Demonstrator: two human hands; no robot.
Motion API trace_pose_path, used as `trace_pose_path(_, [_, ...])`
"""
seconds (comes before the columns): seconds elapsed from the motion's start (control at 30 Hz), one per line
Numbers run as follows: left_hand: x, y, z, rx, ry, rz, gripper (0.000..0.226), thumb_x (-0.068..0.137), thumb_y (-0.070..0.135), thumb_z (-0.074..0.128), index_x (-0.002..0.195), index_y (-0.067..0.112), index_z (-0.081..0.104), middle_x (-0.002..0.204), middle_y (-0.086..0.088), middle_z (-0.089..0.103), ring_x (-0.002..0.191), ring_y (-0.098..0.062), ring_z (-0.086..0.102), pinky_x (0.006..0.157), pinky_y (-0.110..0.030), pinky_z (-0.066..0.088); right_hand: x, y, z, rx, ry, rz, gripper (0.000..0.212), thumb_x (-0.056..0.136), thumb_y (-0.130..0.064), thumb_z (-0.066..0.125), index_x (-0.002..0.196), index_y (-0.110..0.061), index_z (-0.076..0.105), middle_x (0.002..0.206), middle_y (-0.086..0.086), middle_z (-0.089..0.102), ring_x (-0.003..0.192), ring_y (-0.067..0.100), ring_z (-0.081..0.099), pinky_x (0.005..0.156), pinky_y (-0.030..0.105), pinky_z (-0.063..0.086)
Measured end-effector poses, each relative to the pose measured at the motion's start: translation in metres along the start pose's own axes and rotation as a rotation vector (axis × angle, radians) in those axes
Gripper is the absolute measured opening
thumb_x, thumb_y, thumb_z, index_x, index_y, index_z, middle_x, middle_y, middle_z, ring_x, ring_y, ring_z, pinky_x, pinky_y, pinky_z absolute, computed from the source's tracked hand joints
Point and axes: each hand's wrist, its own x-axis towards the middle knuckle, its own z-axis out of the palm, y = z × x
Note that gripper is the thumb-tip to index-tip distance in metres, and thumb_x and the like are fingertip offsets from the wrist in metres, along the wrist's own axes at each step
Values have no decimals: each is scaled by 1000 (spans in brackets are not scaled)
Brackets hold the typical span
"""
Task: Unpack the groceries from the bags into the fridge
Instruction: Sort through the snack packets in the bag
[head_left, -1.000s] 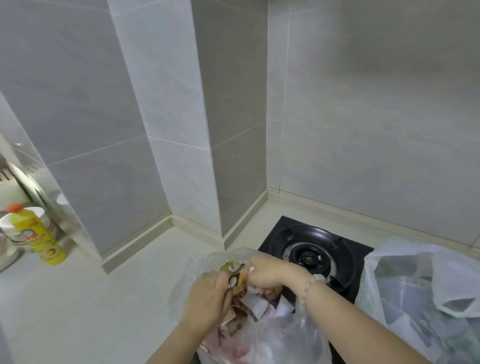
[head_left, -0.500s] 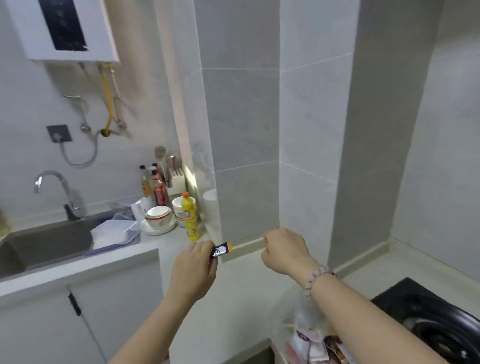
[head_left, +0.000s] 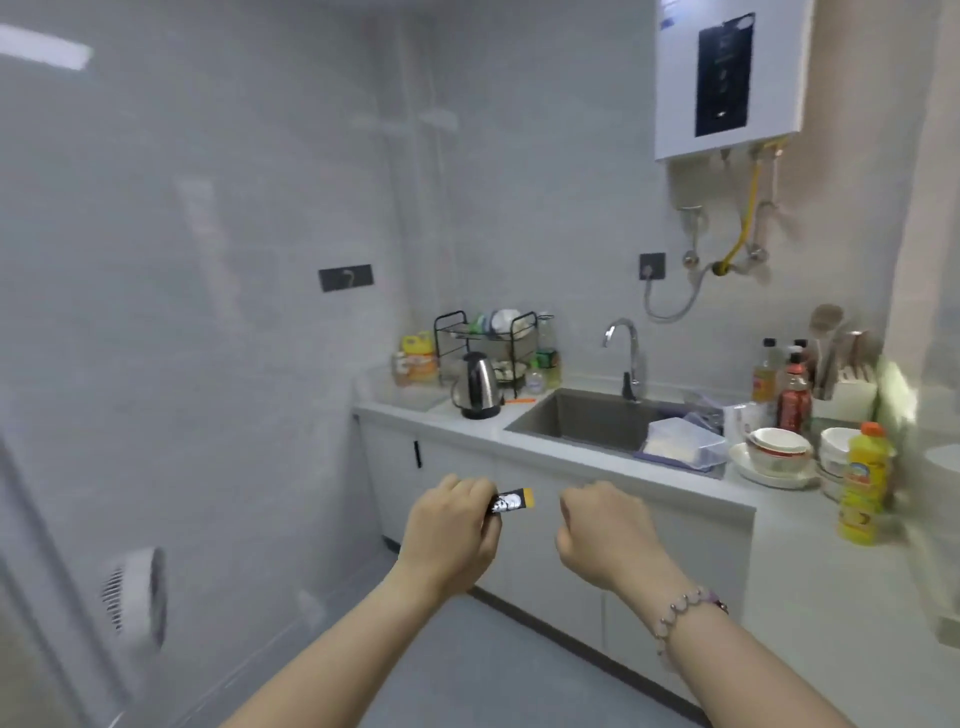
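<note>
A packet (head_left: 511, 501) is gripped in the left hand (head_left: 451, 525), its orange end sticking out toward the right hand (head_left: 605, 530), which is clenched with nothing seen in it. Neither fridge nor bags are in view, so the step is judged to be the carry to the fridge. The packet is best held firmly and level, and the right hand can be opened for the fridge door. Right of the hands a white desk (head_left: 810, 551) is seen, with a bottle (head_left: 862, 483) and bowls (head_left: 776, 449) on it; beyond the hands a sink (head_left: 587, 415), a tap (head_left: 626, 358) and a kettle (head_left: 475, 384) are set. A heater (head_left: 727, 78) is hung above, and a fan (head_left: 137, 597) is seen low left
</note>
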Motion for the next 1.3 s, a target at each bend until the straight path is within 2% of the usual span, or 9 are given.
trace_pose_path(0.1, [-24,-61,-61,138,16,-146,18,71,25,37,63,15,50,53,5,49,50,-19,47,43,-22,16,27,-76,-6,76,54,-119,9,84,-20,46,85,-15,54,83,-1,53,76,19,46,62,28,36])
trace_pose_path(0.23, [-51,-125,-137,179,62,-358,30,77,28,33,82,11,58,75,-4,60,76,-25,49,57,-29,26,40,-186,-20,180,128,-341,12,85,-22,48,87,-15,56,91,1,60,88,22,55,66,28,38])
trace_pose_path(0.43, [-93,-208,-237,303,214,-315,18,75,22,39,72,12,54,61,7,45,65,-17,35,47,-24,21,44,-339,-46,360,240,-521,9,84,-21,50,86,-14,55,83,0,52,80,24,50,64,28,34])
trace_pose_path(0.57, [-135,-274,-286,424,212,-428,28,74,26,32,75,8,54,59,2,43,67,-20,37,52,-28,24,52,-416,-47,313,256,-627,16,83,-17,49,92,-11,61,91,3,60,86,25,56,61,27,32])
trace_pose_path(0.7, [-167,-335,-324,485,161,-481,26,74,24,35,78,7,55,58,6,36,70,-23,40,53,-29,21,60,-487,-56,286,315,-689,16,82,-14,49,92,-9,60,86,4,59,75,24,49,58,26,33])
trace_pose_path(0.9, [-203,-401,-375,532,144,-546,16,89,18,45,90,8,56,79,-7,56,76,-24,45,60,-31,33,62,-575,-54,177,325,-771,7,79,-9,48,73,-11,44,64,-1,38,70,26,43,46,23,20])
trace_pose_path(1.07, [-220,-435,-402,539,158,-579,10,90,17,47,81,13,51,73,-3,47,72,-24,42,60,-31,35,68,-622,-52,126,264,-772,7,80,-8,49,76,-11,44,67,0,40,67,23,42,49,25,26])
trace_pose_path(1.17, [-222,-455,-410,516,184,-586,11,91,18,46,80,15,50,72,-1,49,71,-23,44,59,-30,35,74,-643,-48,75,216,-761,21,81,-10,48,64,-13,35,65,-1,38,60,18,39,46,24,24])
trace_pose_path(1.3, [-221,-484,-413,467,170,-598,14,94,21,42,87,15,53,79,-1,58,74,-24,52,60,-32,38,92,-660,-37,-82,108,-806,13,85,-13,47,73,-12,41,69,-2,37,74,22,45,48,24,26])
